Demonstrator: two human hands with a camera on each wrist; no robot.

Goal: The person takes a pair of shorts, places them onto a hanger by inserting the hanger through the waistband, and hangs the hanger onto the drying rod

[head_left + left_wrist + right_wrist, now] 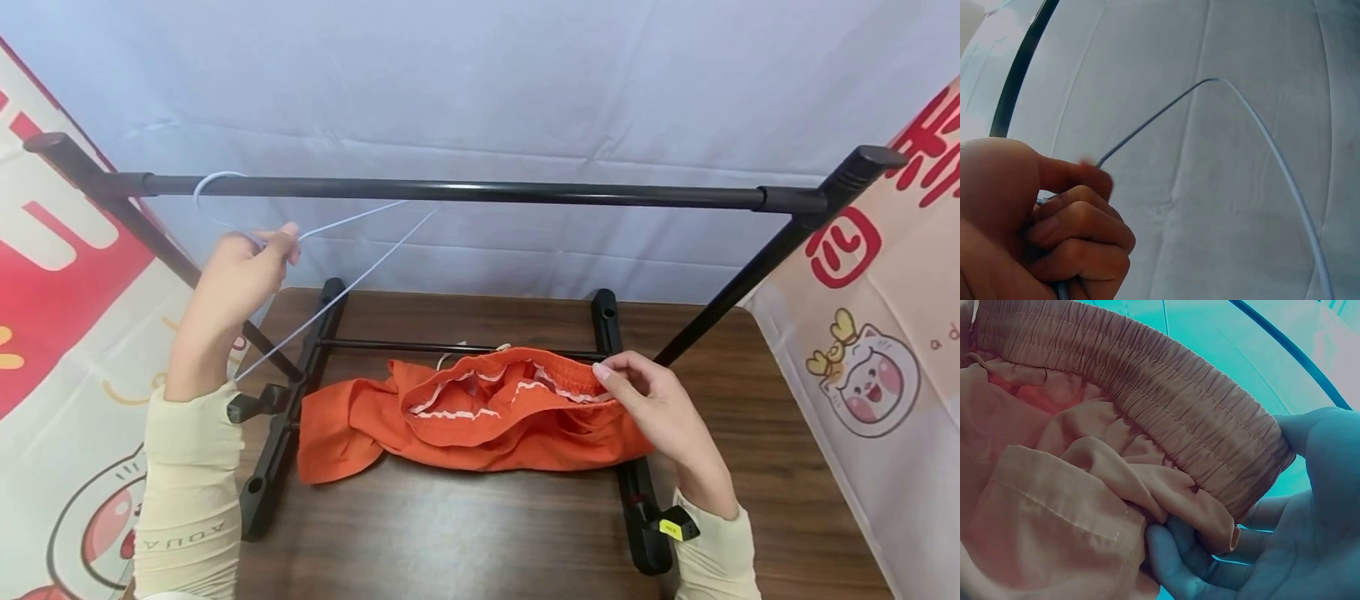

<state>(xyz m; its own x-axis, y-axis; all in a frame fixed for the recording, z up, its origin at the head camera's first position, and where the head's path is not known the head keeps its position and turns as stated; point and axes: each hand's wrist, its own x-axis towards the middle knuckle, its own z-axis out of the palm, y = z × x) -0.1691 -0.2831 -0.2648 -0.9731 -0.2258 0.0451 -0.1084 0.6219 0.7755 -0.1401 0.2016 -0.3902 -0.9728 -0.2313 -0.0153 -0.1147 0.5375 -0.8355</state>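
Note:
My left hand (243,271) grips a thin light-blue wire hanger (1282,162) near the base of its hook, fingers curled round it in the left wrist view. The hook (198,193) overlaps the rack's black top bar (480,192) at its left end. An orange pair of shorts (465,458) lies bunched on the table across the rack's base, its waist opening turned up. At the right end of the gathered elastic waistband (1210,425), my right hand (656,400) pinches the fabric, thumb on one side and fingers on the other.
The black rack's slanted posts rise at left and right; its feet (643,525) rest on a brown wooden table (450,533). A thin lower rod runs behind the shorts. A pale cloth (480,92) hangs behind, with printed cartoon panels (870,375) at both sides.

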